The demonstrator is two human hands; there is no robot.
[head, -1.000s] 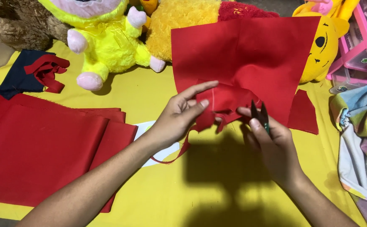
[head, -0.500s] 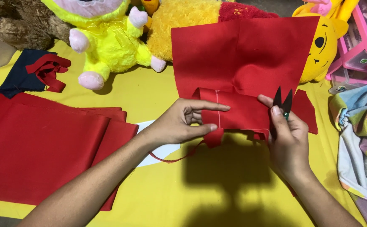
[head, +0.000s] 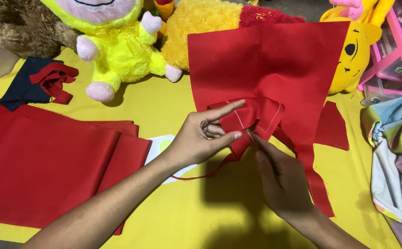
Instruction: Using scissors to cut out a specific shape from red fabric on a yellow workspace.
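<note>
The left hand (head: 201, 140) pinches a folded flap of smooth red cloth (head: 274, 74) marked with a thin pale line, near the yellow sheet's (head: 164, 216) middle; the right hand (head: 281, 184) closes around thin dark scissors (head: 256, 140) at that fold. Three plush toys line the far edge, one flat red stack (head: 49, 166) lies left
</note>
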